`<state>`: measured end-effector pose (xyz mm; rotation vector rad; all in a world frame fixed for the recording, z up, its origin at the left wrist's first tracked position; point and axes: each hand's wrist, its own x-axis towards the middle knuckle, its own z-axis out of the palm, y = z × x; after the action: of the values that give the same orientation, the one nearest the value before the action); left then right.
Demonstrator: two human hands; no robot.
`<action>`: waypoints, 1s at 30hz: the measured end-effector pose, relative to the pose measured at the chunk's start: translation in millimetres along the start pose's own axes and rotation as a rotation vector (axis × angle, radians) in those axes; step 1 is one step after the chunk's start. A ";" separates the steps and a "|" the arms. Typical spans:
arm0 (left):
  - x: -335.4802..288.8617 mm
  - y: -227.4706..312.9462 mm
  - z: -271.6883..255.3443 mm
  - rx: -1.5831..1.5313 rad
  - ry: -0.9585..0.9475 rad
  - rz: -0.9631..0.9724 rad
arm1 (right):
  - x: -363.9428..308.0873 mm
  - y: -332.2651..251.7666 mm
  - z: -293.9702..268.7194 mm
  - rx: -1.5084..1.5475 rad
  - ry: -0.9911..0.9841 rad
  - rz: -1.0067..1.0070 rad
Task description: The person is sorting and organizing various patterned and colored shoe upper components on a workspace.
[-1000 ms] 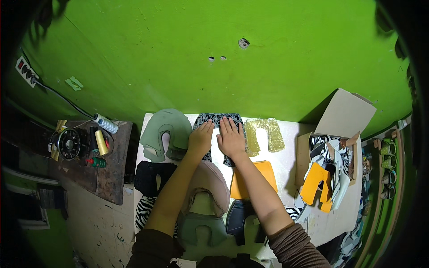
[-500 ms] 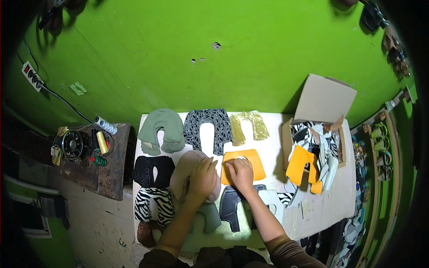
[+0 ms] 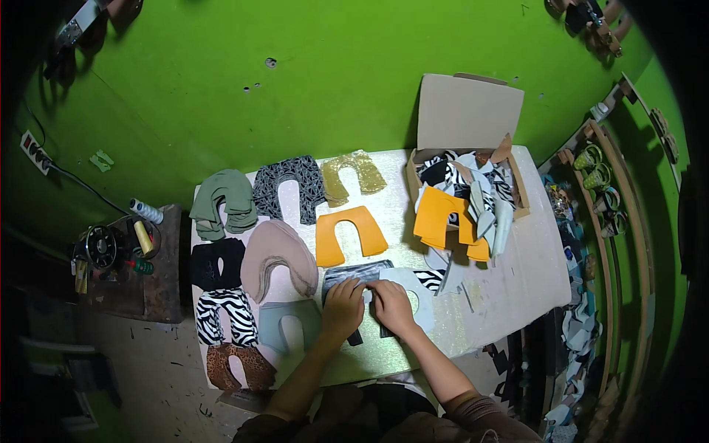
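Note:
Both my hands are at a stack of black U-shaped shoe-upper pieces (image 3: 360, 271) near the front of the table. My left hand (image 3: 344, 308) grips its left side with bent fingers, and my right hand (image 3: 392, 306) closes on the inner edge close beside it. The fingertips partly hide the stack. Right against it lies a pale, light-blue curved piece (image 3: 419, 297). Left of my hands are a grey-green U-shaped stack (image 3: 272, 325) and a dusty-pink one (image 3: 275, 247). An orange stack (image 3: 353, 221) sits just beyond.
More U-shaped stacks stand around: olive green (image 3: 221, 196), dark patterned (image 3: 288, 175), gold (image 3: 354, 170), black (image 3: 210, 266), zebra (image 3: 214, 314) and leopard (image 3: 225, 368). An open cardboard box (image 3: 521, 193) spills scraps and orange pieces (image 3: 436, 214) at right. A sewing machine's handwheel (image 3: 101, 246) is at left.
My left hand has left the pink stack and my right hand the orange one; both have come together on the black pieces. The whole view has turned to the right.

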<state>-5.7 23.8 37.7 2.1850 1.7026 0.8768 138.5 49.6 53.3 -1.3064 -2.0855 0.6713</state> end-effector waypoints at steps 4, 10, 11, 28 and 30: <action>2.6 17.5 7.5 0.011 0.003 0.028 | -14.3 6.2 -23.6 0.001 0.022 0.023; 28.6 59.3 9.1 -0.092 0.038 -0.019 | -20.3 31.1 -61.6 -0.073 0.140 -0.067; 34.9 66.2 10.6 -0.152 0.050 -0.051 | -18.3 33.9 -70.5 -0.110 0.129 -0.088; 144.4 119.4 57.2 0.389 0.248 0.145 | 27.5 128.4 -217.6 -0.757 0.106 -0.185; 139.1 133.5 50.2 0.341 0.296 0.116 | 23.5 127.2 -232.8 -0.592 0.091 -0.202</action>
<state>150.2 123.8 111.1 2.4966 2.0055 1.0502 372.5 146.3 135.6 -1.3570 -2.3902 -0.1102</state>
